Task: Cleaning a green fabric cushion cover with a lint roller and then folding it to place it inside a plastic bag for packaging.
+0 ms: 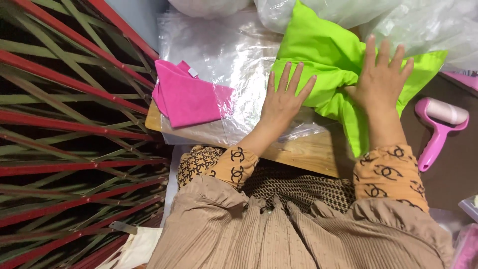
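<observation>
We note a lime-green cloth [323, 55], a hot-pink folded cloth [189, 97] under clear plastic, a pink-and-white lint roller [440, 124], a light wood counter [308, 152], orange cuffs [391, 174] with black emblems, and red-and-olive crossed slats [69, 139].

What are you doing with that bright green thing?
A person presses both hands flat on a lime-green cloth lying on a wooden board. The left hand rests on its near edge, the right hand on its middle. A folded pink cloth lies to the left on clear plastic, and a pink lint roller to the right.
</observation>
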